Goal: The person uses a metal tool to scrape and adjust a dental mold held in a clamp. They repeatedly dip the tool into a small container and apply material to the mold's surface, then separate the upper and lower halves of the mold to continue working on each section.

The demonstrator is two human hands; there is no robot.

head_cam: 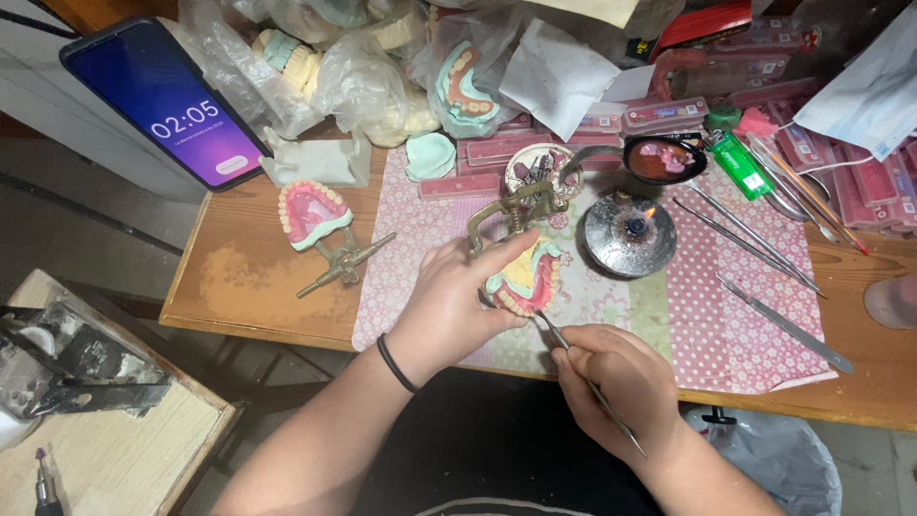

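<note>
A: What is held in the left hand (449, 306)?

B: A denture model (525, 277) on a brass articulator (511, 212) is gripped near the front edge of the workbench (229, 277), over the pink dotted mat (726, 325). The fingers are closed around its left side, the forefinger laid along the top of the frame.

A: And the right hand (621, 382)?

B: A thin metal wax tool (573, 358) is pinched between thumb and fingers, pen-fashion; its tip is set against the lower edge of the teeth, just beside the left fingertips.

A: How is the piece likely to handle?

B: It is judged stiff but fragile: plaster can chip, and the pink wax is soft (more so near heat). It is best taken by the metal frame or the plaster base, not the teeth.

A: What else is seen?

B: A lit spirit burner (630, 229) stands just behind, a second articulated model (315, 220) toward the left edge, spare instruments (745, 239) to the right, a phone (162, 96) at the back left corner.
</note>
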